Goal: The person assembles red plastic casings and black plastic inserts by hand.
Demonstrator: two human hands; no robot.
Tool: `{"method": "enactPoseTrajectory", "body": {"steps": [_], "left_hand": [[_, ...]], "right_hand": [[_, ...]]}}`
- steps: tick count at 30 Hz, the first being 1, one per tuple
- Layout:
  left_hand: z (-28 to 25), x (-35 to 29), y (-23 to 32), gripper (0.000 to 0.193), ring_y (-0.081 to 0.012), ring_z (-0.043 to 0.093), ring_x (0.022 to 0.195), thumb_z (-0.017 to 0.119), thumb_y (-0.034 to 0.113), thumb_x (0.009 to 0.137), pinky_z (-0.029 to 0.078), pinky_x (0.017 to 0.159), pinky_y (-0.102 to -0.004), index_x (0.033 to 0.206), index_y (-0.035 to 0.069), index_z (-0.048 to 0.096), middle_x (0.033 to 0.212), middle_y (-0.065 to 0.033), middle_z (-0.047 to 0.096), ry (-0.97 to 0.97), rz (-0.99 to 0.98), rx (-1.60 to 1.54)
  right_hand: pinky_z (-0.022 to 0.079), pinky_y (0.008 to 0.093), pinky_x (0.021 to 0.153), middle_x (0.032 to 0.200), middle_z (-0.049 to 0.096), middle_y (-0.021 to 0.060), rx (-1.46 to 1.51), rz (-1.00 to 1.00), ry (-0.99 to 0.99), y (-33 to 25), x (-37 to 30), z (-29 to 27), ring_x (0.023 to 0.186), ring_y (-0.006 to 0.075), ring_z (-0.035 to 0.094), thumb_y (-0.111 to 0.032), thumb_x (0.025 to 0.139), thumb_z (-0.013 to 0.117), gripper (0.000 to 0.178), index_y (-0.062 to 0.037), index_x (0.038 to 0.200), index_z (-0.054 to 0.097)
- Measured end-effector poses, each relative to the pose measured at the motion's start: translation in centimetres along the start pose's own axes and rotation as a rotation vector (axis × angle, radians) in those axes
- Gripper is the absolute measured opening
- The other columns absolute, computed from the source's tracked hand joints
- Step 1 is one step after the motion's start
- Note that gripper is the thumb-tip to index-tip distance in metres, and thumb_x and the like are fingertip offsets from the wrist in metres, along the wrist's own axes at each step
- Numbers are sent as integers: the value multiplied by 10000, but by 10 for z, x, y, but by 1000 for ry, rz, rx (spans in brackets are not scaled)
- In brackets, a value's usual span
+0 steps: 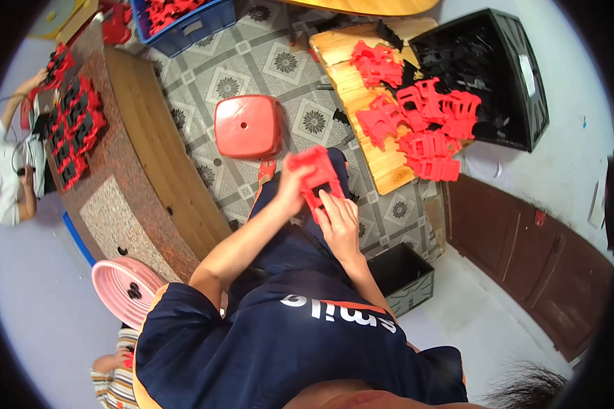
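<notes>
Above my lap, a red plastic frame (323,172) with openings in it is tilted between my two hands. My left hand (292,189) is closed round its left edge, slightly smeared by motion. On its lower right side lie the fingers of my right hand (339,221), gripping it. A dark patch shows in the frame's opening by my right fingertips; I cannot tell whether it is a black part. To the right, several similar red frames (423,102) are heaped on a wooden table (393,178).
A black crate (535,102) of black parts leans over the table's far right. Ahead stands a red stool (242,123). On the left, a stone-topped counter (133,211) bears red-and-black assemblies (78,129) and a pink basket (109,273). Two other people (7,177) work beyond it.
</notes>
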State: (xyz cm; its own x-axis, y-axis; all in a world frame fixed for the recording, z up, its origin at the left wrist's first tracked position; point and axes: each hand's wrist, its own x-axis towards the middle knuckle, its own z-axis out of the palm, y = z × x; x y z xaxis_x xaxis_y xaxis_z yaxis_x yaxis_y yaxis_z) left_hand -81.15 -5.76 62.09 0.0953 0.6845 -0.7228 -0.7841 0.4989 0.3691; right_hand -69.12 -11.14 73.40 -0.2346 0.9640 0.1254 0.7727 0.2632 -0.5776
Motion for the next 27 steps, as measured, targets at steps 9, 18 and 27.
{"method": "enactPoseTrajectory", "body": {"steps": [9,18,27], "left_hand": [[104,19,45,529,-238,540,1217,655,133,870,443,1007,-454,1357,131,449,1322,-66,553,-164,-135,186],[185,100,34,814,-263,397,1366,709,337,880,341,1120,-493,1520,153,241,1490,-82,403,-573,-230,289],[163,141,117,1187,-429,404,1343,435,892,682,408,1036,-576,1539,114,173,1535,-219,304,-504,-406,267]], "right_hand": [[378,371,1055,1468,371,175,876,626,160,77,22,-14,1292,263,442,-184,844,755,746,-19,1457,364],[446,276,962,1188,628,70,1043,913,290,154,105,-52,1084,133,576,-47,927,609,335,29,1253,587],[498,396,879,1140,618,138,523,106,141,193,152,-51,1030,345,596,88,712,619,190,-20,861,667]]}}
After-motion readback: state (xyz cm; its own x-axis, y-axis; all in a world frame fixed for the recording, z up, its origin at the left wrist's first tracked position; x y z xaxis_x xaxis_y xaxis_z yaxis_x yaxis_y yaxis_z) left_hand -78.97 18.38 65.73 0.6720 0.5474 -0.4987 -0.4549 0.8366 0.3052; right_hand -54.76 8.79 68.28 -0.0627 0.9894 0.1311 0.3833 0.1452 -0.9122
